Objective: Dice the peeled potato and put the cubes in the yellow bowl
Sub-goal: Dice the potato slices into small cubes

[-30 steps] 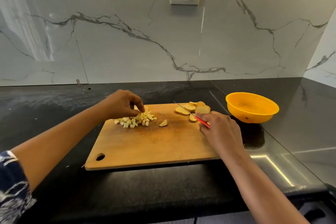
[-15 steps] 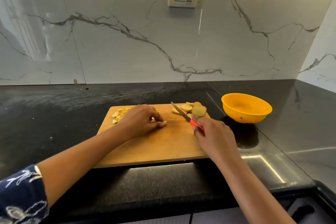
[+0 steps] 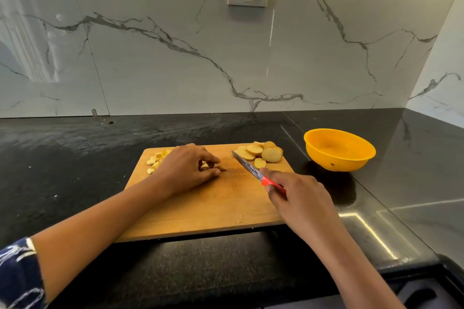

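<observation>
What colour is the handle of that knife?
Red. The knife handle shows best in the head view, the only one here.

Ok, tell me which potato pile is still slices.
The slice pile at the board's far right corner, beside the knife: round discs. The cube pile by the left hand is already diced.

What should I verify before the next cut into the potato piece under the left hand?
1. Right hand grips the knife by its red handle: ok.
2. Left hand pins the potato piece on the cutting board: ok.
3. Blade apart from the left hand: ok.
4. Piece lying flat: cannot tell, fingers hide it.
5. Yellow bowl upright beside the board: ok.
6. Cubes in the bowl: not ok, they lie on the board.
</observation>
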Motion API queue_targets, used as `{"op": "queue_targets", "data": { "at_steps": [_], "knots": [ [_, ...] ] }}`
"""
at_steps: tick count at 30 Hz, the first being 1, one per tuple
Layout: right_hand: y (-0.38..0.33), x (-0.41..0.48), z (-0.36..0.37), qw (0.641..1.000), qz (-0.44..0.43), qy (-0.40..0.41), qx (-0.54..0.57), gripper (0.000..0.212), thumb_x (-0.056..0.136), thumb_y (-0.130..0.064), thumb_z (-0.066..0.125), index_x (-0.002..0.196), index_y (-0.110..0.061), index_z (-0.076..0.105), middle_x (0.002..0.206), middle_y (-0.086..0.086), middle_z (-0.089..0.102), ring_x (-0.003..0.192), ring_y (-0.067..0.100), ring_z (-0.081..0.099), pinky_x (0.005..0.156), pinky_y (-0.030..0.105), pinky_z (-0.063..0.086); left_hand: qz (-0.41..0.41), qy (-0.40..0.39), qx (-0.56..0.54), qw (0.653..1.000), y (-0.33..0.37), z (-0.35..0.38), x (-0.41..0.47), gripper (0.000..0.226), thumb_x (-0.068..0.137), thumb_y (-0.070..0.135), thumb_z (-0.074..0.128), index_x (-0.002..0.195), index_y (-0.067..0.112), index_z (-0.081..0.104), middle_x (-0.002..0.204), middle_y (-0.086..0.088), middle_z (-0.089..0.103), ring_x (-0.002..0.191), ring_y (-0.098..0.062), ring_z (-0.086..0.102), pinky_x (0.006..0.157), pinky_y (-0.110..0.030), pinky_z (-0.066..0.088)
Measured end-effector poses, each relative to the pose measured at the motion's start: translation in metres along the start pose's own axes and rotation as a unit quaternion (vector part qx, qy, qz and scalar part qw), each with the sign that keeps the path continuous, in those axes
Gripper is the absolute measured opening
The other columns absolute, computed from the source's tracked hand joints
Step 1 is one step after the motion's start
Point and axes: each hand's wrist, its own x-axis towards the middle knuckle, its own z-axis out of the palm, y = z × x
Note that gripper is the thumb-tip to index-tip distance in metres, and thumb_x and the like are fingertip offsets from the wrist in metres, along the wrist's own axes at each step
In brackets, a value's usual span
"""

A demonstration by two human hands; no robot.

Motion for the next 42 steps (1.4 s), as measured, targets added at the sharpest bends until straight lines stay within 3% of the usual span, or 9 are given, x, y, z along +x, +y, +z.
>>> {"op": "queue_targets", "data": {
  "at_steps": [4,7,14,18,22,29,32,35,42],
  "knots": [
    [-0.006,0.001,-0.002,1.0,-0.017,-0.027,0.003,0.046,0.098,-0.034,0.049,0.143,-0.038,0.039,0.127,-0.012,0.06,0.097,0.005,0.057,0.069,0.013,0.042,-0.026,0.023,-0.061,0.998,0.002,0.003,0.0,0.021,0.086,0.035,0.065,0.105,0.031,0.07,0.101,0.011,0.066,0.082,-0.004,0.053,0.063,-0.01,0.037],
    [-0.011,0.004,-0.001,0.999,-0.026,-0.035,-0.006,0.045,0.098,-0.035,0.048,0.143,-0.039,0.039,0.128,-0.012,0.06,0.1,0.007,0.057,0.071,0.015,0.042,-0.049,0.045,-0.083,0.994,0.004,0.005,-0.001,0.025,0.083,0.038,0.067,0.106,0.028,0.07,0.097,0.013,0.065,0.08,-0.003,0.054,0.063,-0.009,0.037],
    [-0.022,0.004,0.005,0.999,-0.035,-0.022,-0.006,0.044,0.1,-0.034,0.043,0.144,-0.037,0.037,0.121,-0.012,0.062,0.096,0.008,0.057,0.07,0.019,0.042,-0.039,0.046,-0.02,0.998,0.007,0.006,0.0,0.024,0.086,0.044,0.062,0.102,0.03,0.073,0.099,0.012,0.065,0.084,-0.006,0.051,0.064,-0.019,0.036],
    [-0.029,0.0,0.011,0.999,-0.03,-0.03,0.003,0.045,0.101,-0.032,0.04,0.145,-0.036,0.035,0.119,-0.01,0.061,0.099,0.011,0.056,0.079,0.026,0.049,-0.047,0.073,0.044,0.995,0.011,0.007,-0.004,0.026,0.085,0.052,0.058,0.093,0.031,0.072,0.093,0.017,0.062,0.082,-0.004,0.049,0.073,-0.025,0.039],
    [-0.032,-0.001,0.016,0.999,-0.028,-0.028,-0.001,0.046,0.101,-0.032,0.038,0.146,-0.034,0.032,0.118,-0.008,0.06,0.1,0.013,0.057,0.08,0.028,0.05,-0.047,0.079,0.092,0.991,0.016,0.007,-0.005,0.028,0.087,0.055,0.052,0.091,0.033,0.069,0.094,0.016,0.061,0.083,-0.003,0.047,0.078,-0.028,0.029],
    [-0.036,0.005,0.016,0.997,-0.052,-0.055,-0.033,0.046,0.102,-0.028,0.04,0.147,-0.03,0.032,0.118,-0.004,0.058,0.101,0.015,0.055,0.073,0.026,0.042,-0.032,0.044,0.052,0.997,0.012,0.004,-0.004,0.023,0.088,0.049,0.056,0.093,0.031,0.07,0.092,0.019,0.056,0.082,-0.001,0.047,0.079,-0.028,0.031],
    [-0.043,0.015,0.02,0.993,-0.05,-0.09,-0.064,0.044,0.1,-0.024,0.044,0.144,-0.024,0.036,0.116,0.001,0.058,0.093,0.015,0.052,0.071,0.027,0.041,-0.013,-0.019,0.014,1.0,0.003,-0.002,-0.006,0.018,0.089,0.039,0.057,0.102,0.036,0.07,0.098,0.02,0.053,0.091,-0.001,0.048,0.082,-0.031,0.035],
    [-0.052,0.014,0.018,0.989,-0.048,-0.113,-0.081,0.047,0.1,-0.021,0.044,0.145,-0.019,0.032,0.114,0.003,0.056,0.081,0.014,0.041,0.066,0.028,0.036,-0.007,-0.065,0.066,0.996,0.001,-0.005,-0.011,0.026,0.093,0.044,0.048,0.113,0.042,0.063,0.112,0.019,0.047,0.1,0.0,0.037,0.078,-0.028,0.023],
    [-0.036,-0.019,-0.001,0.994,-0.069,-0.053,-0.065,0.048,0.103,-0.029,0.032,0.15,-0.032,0.022,0.115,-0.006,0.056,0.095,0.013,0.052,0.068,0.026,0.035,-0.01,-0.087,0.067,0.994,0.003,-0.001,-0.021,0.039,0.097,0.048,0.036,0.133,0.042,0.048,0.129,0.018,0.039,0.111,0.0,0.027,0.091,-0.029,0.018]
  ]
}}
